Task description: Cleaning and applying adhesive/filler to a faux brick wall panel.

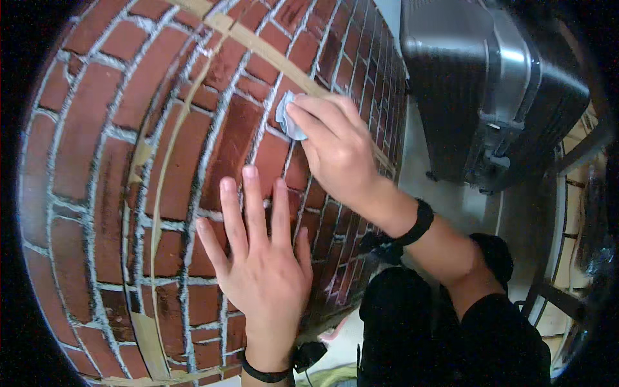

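My left hand (264, 264) lies flat with spread fingers against a red brick-patterned wall surface (171, 193) with pale joint lines. Above it and to the right, my right hand (342, 145) pinches a small crumpled light blue-grey wad (290, 119), which looks like cloth or tissue. The wad presses on the bricks just below a tan tape strip (274, 55). Part of the wad is hidden behind my fingers. A black band circles each of my wrists.
A dark ribbed suitcase (445, 84) stands on the floor at the upper right. More tan tape (149, 342) runs down the left part of the brick surface, beside a thin beige strip (164, 168). A dark-framed rack (564, 300) is at the far right.
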The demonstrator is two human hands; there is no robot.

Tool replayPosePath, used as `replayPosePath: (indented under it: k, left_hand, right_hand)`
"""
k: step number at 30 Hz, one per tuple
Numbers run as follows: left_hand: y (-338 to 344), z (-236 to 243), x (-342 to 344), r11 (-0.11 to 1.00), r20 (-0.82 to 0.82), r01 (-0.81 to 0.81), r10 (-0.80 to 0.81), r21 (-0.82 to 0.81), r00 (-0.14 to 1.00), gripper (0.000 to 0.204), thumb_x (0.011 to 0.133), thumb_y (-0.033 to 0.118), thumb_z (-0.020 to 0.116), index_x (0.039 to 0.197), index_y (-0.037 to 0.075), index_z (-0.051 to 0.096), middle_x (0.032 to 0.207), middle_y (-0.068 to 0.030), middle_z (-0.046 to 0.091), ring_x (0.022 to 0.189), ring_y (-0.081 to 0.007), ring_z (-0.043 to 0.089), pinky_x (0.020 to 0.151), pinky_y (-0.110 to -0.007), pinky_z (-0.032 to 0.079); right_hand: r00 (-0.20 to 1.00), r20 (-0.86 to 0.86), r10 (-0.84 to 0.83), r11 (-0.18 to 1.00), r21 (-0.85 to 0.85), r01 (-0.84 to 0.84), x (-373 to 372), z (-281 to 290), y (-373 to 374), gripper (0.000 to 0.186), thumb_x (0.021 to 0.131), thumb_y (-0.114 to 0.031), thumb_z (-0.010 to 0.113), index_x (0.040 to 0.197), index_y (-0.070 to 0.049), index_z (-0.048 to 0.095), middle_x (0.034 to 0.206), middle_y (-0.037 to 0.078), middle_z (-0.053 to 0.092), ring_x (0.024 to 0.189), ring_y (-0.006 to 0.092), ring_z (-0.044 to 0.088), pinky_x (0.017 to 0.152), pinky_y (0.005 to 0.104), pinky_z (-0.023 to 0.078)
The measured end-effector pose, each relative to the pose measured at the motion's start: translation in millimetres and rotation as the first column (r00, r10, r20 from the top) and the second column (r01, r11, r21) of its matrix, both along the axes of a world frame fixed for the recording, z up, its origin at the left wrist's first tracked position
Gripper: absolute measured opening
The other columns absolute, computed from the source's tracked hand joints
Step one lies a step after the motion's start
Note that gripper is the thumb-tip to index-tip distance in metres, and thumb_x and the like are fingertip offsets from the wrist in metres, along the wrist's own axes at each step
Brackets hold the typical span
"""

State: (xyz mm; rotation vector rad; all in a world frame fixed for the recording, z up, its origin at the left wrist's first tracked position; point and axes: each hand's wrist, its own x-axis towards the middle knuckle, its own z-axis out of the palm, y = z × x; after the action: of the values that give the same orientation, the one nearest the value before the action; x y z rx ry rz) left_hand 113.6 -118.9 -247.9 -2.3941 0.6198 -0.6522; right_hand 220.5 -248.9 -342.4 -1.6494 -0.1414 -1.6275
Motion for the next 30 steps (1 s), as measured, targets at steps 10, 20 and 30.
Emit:
replayPosePath:
  k: [10, 20, 30]
  left_hand:
    - [-4.8, -4.2, 3.1, 0.999, -0.030, -0.037, 0.037, -0.026, 0.999, 0.065, 0.077, 0.037, 0.072, 0.138, 0.022, 0.056, 0.158, -0.0060, 0.033, 0.148, -0.0298, 0.025, 0.119, -0.059, 0.008]
    - [-8.3, -2.3, -1.6, 0.997, -0.091, -0.078, 0.076, -0.012, 0.993, 0.074, 0.075, 0.041, 0.072, 0.143, 0.023, 0.050, 0.162, -0.0071, 0.025, 0.150, -0.0334, 0.017, 0.120, -0.059, 0.004]
    - [-8.7, -4.4, -0.2, 0.997, -0.049, -0.050, 0.047, -0.051, 0.998, 0.067, 0.073, 0.038, 0.074, 0.136, 0.020, 0.057, 0.159, -0.0062, 0.030, 0.149, -0.0314, 0.020, 0.118, -0.061, 0.004]
  right_hand:
    - [0.998, -0.020, 0.052, 0.998, 0.045, -0.052, 2.8, -1.8, -2.4, 0.034, 0.070, 0.009, 0.065, 0.103, 0.003, 0.068, 0.103, 0.015, 0.067, 0.094, 0.0342, 0.061, 0.082, 0.0396, 0.051]
    - [0.988, -0.143, -0.064, 0.994, 0.077, 0.076, 2.9, 11.4, 6.6, 0.014, 0.079, -0.006, 0.058, 0.090, -0.001, 0.064, 0.099, 0.010, 0.062, 0.093, 0.0308, 0.057, 0.081, 0.0404, 0.049]
    - [0.990, -0.122, 0.070, 0.985, 0.166, -0.049, -9.4, 2.7, 19.7, 0.027, 0.076, 0.004, 0.064, 0.103, 0.002, 0.066, 0.106, 0.016, 0.064, 0.092, 0.0362, 0.058, 0.082, 0.0420, 0.049]
